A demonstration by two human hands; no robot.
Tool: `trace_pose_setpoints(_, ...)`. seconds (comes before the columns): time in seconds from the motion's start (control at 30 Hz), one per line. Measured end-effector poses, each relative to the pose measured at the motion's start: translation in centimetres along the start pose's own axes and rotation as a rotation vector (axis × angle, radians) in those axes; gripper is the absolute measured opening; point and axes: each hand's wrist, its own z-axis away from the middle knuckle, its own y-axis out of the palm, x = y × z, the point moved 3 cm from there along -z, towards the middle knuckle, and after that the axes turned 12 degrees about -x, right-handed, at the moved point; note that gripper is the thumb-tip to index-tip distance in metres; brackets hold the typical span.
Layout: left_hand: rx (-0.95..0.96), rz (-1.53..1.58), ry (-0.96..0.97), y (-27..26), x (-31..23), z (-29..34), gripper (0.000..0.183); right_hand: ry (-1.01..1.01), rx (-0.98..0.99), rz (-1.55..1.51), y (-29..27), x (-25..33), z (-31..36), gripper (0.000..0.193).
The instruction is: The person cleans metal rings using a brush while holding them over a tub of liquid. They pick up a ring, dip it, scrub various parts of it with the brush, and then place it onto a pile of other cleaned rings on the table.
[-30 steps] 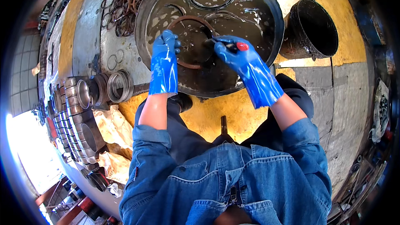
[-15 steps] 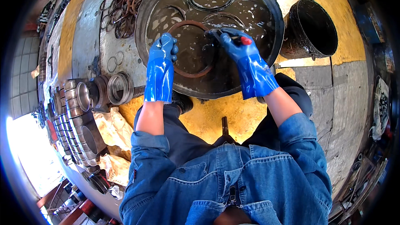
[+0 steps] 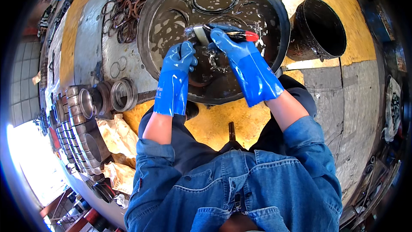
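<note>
My right hand (image 3: 234,45), in a blue rubber glove, is closed around a brush (image 3: 240,35) with a black, red-tipped handle. The brush's pale head points left above a round basin (image 3: 148,60) of dark, murky liquid. My left hand (image 3: 179,58), gloved alike, has its fingers curled at the near left part of the basin, around the edge of a rust-brown ring (image 3: 199,84). Only the ring's near arc shows dimly; the rest is hidden by the liquid and my hands. Another thin dark ring (image 3: 235,1) lies in the liquid at the far side.
A black, grimy bucket (image 3: 300,38) stands tilted to the basin's right. Left of the basin lie a heap of rusty rings (image 3: 128,10), a bundle of thin steel rings (image 3: 124,94) and rows of metal cylinders (image 3: 76,111). Crumpled brown paper (image 3: 116,135) lies nearer me.
My right hand has lifted and turned the brush, so its pale head now shows. My left hand has moved right and slightly nearer me, and the brown ring has dropped mostly out of sight.
</note>
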Motion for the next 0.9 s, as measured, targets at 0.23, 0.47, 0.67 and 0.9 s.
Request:
trace_pose_setpoints(0.23,-0.011,0.155,0.091,-0.2,-0.3,-0.1,0.024,-0.088,-0.057,0.142,-4.2,-1.8,-1.6,0.033)
trace_pose_setpoints(0.47,-0.081,0.116,0.122,-1.2,-0.3,-1.7,0.024,0.171,-0.059,-0.041,-1.1,-0.5,2.0,0.031)
trace_pose_setpoints(0.67,-0.131,0.087,0.156,-0.5,-0.2,-0.9,0.030,-0.019,0.294,0.288,1.8,1.9,3.8,0.031)
trace_pose_setpoints(0.9,-0.009,0.005,0.041,0.8,-1.5,0.2,0.035,-0.534,-0.091,0.947,0.8,1.3,1.7,0.023)
